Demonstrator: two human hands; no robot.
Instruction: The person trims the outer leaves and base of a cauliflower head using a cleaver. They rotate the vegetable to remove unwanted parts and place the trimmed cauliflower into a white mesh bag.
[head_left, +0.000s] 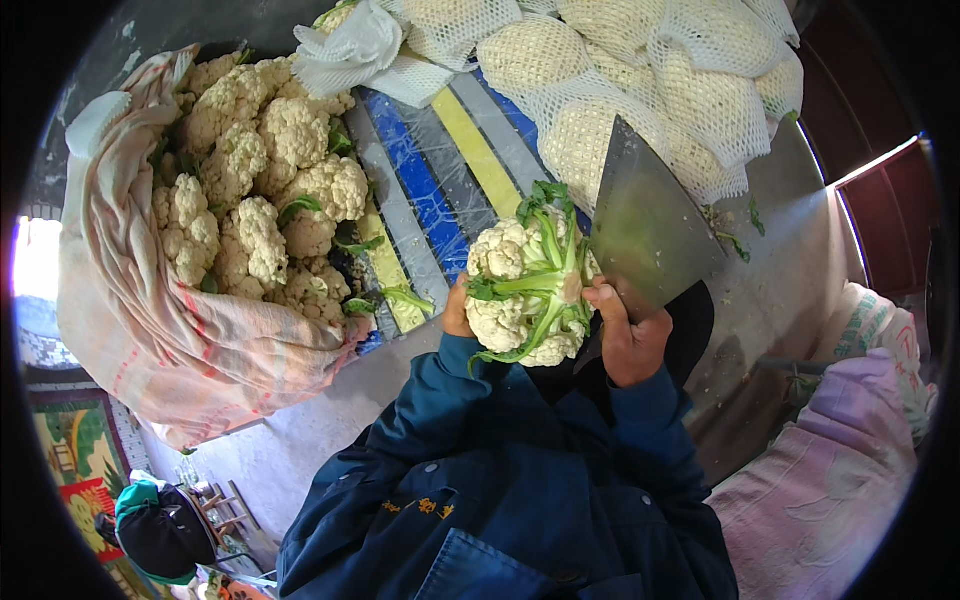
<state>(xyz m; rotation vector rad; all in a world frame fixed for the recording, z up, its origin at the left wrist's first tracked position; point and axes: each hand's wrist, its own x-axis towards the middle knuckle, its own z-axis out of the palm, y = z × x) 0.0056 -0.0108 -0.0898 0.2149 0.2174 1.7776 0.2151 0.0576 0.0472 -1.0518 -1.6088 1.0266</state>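
Stem side up, a cauliflower head (525, 289) with green leaf stalks is in front of my chest. My left hand (457, 309) grips its left side, the fingers mostly hidden beneath it. My right hand (631, 330) is closed around a wide-bladed cleaver (649, 221), its blade pointing up and away; the handle is mostly hidden in the hand. The right thumb and a finger touch the cauliflower's right edge near the cut stem. Loose cauliflower heads (255, 232) are piled at the left, wrapped round by a pinkish cloth (217, 360).
Cauliflowers in white foam nets (630, 82) cover the far side of a striped surface (420, 165). Empty-looking foam nets (360, 52) lie beside them. Leaf scraps (409, 298) are scattered about. A pink cloth (817, 457) and a printed sack (862, 322) stand at right, a stool (232, 506) lower left.
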